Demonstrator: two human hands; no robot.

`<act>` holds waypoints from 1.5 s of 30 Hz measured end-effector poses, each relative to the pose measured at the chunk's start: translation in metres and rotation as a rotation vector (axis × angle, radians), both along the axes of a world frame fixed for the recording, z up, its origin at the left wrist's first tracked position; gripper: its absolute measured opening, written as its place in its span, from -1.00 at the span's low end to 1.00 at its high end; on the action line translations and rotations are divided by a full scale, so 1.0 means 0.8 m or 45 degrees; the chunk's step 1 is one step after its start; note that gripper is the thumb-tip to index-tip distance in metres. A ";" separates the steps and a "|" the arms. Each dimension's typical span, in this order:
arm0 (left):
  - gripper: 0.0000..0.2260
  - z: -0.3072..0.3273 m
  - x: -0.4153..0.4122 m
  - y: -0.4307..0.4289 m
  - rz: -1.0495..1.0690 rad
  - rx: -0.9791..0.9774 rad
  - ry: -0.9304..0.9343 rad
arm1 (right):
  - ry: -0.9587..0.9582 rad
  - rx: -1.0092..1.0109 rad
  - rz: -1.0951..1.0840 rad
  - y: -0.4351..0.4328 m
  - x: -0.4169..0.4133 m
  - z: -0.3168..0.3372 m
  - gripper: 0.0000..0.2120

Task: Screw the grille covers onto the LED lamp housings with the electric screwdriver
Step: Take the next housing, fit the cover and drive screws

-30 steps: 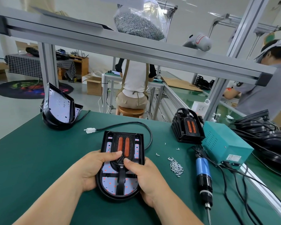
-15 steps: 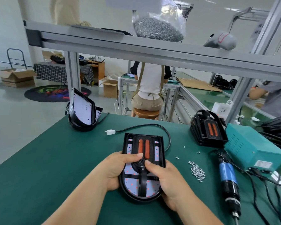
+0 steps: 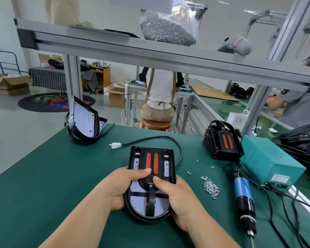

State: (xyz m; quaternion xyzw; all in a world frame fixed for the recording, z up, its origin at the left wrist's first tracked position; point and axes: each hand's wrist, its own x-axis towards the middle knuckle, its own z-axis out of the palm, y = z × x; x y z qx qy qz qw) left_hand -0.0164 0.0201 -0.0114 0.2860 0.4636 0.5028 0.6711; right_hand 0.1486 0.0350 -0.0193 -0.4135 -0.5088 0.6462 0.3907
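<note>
Hardly anything is shifting since half a second ago: both hands are staying clamped on the same lamp, and only the view is sliding slightly, so the lamp is sitting a little further left in the picture.

The lamp housing (image 3: 170,158) is lying flat on the green bench mat (image 3: 52,176), its rounded end pointing to 6 o'clock and its square end to 12. The grille cover (image 3: 143,158) is sitting inside it, its two orange bars (image 3: 151,164) running toward 12 o'clock.

The left hand (image 3: 122,187) is grasping the housing's 9 o'clock edge, fingers curling under the rim and thumb pressing down on the cover. The right hand (image 3: 175,196) is gripping the 3 o'clock edge the same way, its thumb tip nearly meeting the left one over the cover's middle.

The electric screwdriver (image 3: 243,192) is lying untouched on the mat at 4 o'clock from the lamp, bit pointing to 6. A small heap of loose screws (image 3: 210,187) is lying between the two at 3 o'clock. A teal power box (image 3: 268,161) is standing beyond the screwdriver at 2 o'clock, with a stack of covered lamps (image 3: 222,144) at 1 o'clock. The lamp's black cable (image 3: 168,138) is looping round to a white connector (image 3: 115,145) at 11 o'clock, and bare housings (image 3: 82,122) are leaning together at 10 o'clock.
</note>
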 end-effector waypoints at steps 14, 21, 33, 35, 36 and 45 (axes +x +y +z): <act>-0.86 0.001 0.003 0.000 0.040 0.057 0.018 | 0.011 -0.061 -0.031 -0.002 -0.001 0.001 -0.78; -0.85 0.004 0.000 -0.003 -0.014 0.067 0.057 | 0.090 -0.151 0.040 0.004 0.002 0.008 -0.70; -0.59 0.008 0.004 -0.001 -0.021 -0.036 -0.003 | 0.074 -0.121 -0.095 0.003 -0.004 0.009 -0.85; -0.61 0.007 0.005 0.000 0.020 -0.031 0.039 | 0.070 -0.112 -0.060 0.003 -0.004 0.010 -0.86; -0.63 0.007 0.006 0.000 0.039 -0.024 0.060 | 0.069 -0.108 -0.043 0.003 -0.003 0.011 -0.85; -0.58 0.003 0.002 0.003 0.276 -0.002 0.023 | 0.027 -0.044 0.193 -0.003 0.004 0.004 -0.38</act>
